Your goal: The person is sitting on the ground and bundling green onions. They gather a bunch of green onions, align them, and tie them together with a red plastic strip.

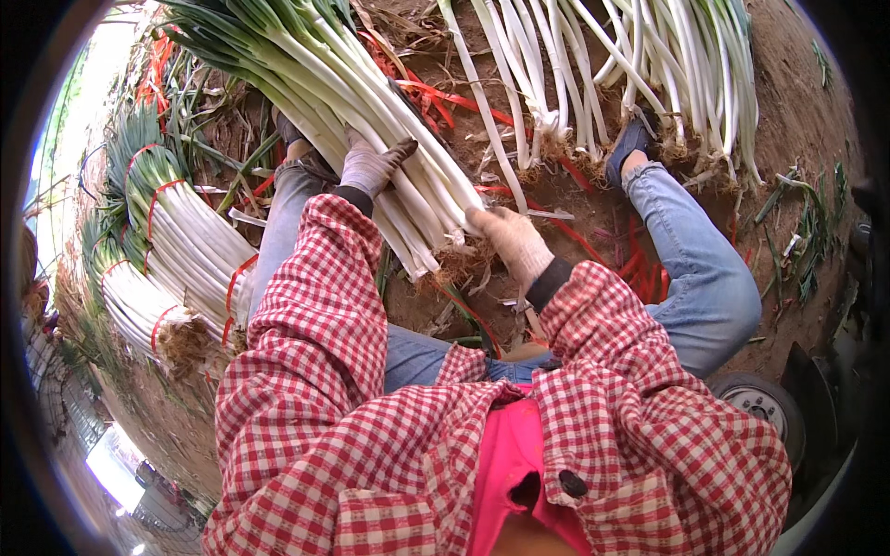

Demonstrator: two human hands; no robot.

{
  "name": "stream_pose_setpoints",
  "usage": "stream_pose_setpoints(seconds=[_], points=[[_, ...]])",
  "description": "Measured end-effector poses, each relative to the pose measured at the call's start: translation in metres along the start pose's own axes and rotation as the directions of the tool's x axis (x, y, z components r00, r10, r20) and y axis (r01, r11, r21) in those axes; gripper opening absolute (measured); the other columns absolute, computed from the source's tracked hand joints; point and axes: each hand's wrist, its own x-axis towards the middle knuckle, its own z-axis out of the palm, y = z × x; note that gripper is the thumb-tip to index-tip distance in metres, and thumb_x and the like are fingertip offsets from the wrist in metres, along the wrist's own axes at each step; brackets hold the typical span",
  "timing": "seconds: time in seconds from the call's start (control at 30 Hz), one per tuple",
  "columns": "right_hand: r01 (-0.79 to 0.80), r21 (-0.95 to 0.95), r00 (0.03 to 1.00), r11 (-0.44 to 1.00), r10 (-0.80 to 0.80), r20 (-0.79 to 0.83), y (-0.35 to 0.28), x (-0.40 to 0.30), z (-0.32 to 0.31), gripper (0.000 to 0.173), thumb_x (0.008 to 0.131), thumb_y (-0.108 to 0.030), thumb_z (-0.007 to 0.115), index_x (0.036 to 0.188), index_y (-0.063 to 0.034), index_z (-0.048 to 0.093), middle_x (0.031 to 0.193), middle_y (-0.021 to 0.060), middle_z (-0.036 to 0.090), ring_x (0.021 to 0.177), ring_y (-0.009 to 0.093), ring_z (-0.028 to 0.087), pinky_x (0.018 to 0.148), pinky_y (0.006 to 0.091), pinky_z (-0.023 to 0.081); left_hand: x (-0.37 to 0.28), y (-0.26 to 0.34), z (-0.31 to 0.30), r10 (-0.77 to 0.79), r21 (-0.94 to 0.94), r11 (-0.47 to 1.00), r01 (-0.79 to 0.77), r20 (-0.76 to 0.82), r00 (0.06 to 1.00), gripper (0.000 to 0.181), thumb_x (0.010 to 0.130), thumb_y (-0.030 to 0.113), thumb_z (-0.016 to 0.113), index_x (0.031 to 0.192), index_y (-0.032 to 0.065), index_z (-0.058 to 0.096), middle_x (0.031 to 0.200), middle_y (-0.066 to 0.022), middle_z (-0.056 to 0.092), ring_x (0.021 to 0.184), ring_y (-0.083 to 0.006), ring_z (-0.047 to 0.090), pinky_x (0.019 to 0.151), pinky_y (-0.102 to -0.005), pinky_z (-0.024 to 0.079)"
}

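A thick bundle of large green onions (379,132) lies slanted across my left lower leg, leaves at the upper left and roots toward the middle. My gloved left hand (370,165) grips it at mid-length, the dark-stained thumb over the white stalks. At the root end, my gloved right hand (513,243) holds the outermost stalk, its fingers partly hidden behind the stalks. Brown, stringy roots (462,257) hang beside that hand. No tie shows around the visible part of this bundle.
Loose green onions (549,76) lie ahead and to the right, near my right shoe (628,147). Bundles bound with red tape (191,215) rest on the left. Red plastic tape (480,104) and dry leaves litter the soil. A wheel (761,410) stands at the lower right.
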Motion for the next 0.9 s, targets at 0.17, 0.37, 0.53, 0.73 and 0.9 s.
stream_pose_setpoints(seconds=[0.17,0.37,0.53,0.73,0.9], points=[[-0.012,0.354,1.000,0.935,0.013,-0.001,0.014,0.018,-0.002,0.051,0.084,-0.029,0.067,0.119,0.0069,0.055,0.113,0.0170,0.061,0.098,0.025,0.059,0.090,0.0339,0.044,-0.010,-0.010,-0.020,0.281,0.725,0.551,-0.413,0.305,0.910,0.091,0.083,0.043,0.059,0.140,-0.0007,0.004,0.128,-0.0334,0.040,0.114,-0.0444,0.045,0.096,-0.0502,0.042],[-0.103,0.542,0.995,0.834,0.079,0.068,0.002,0.004,0.006,0.032,0.085,-0.012,0.065,0.110,0.0074,0.058,0.103,0.0154,0.063,0.084,0.022,0.063,0.073,0.0340,0.054,-0.031,-0.008,-0.020,0.375,0.954,-0.092,-0.284,0.298,0.878,0.097,0.070,0.027,0.082,0.131,-0.0146,0.019,0.112,-0.0224,0.059,0.098,-0.0277,0.062,0.085,-0.0313,0.051],[-0.191,0.637,0.976,0.746,0.212,0.044,0.016,0.032,0.009,0.030,0.081,-0.010,0.069,0.105,0.0070,0.060,0.097,0.0144,0.062,0.078,0.023,0.063,0.065,0.0361,0.056,-0.032,-0.010,-0.020,0.414,0.951,-0.125,-0.284,0.310,0.856,0.095,0.067,0.029,0.083,0.131,-0.0094,0.025,0.111,-0.0228,0.060,0.100,-0.0293,0.062,0.085,-0.0325,0.051],[0.051,0.476,0.999,0.878,-0.039,-0.033,0.081,0.107,-0.012,0.028,0.078,-0.006,0.068,0.103,0.0038,0.063,0.102,0.0197,0.062,0.079,0.027,0.062,0.071,0.0364,0.055,-0.041,-0.018,0.019,0.338,0.876,-0.461,-0.146,0.325,0.883,0.122,0.068,0.053,0.076,0.139,-0.0149,0.006,0.120,-0.0297,0.055,0.111,-0.0371,0.057,0.095,-0.0333,0.045],[0.143,-0.154,0.960,0.978,-0.175,-0.219,0.004,-0.039,-0.002,0.064,0.077,-0.020,0.069,0.131,0.0021,0.044,0.128,0.0230,0.051,0.123,0.030,0.047,0.102,0.0391,0.038,-0.023,0.001,-0.021,0.306,0.886,-0.463,0.013,0.147,0.941,0.125,0.068,0.054,0.076,0.144,-0.0044,-0.004,0.131,-0.0275,0.046,0.120,-0.0351,0.049,0.098,-0.0344,0.044]])
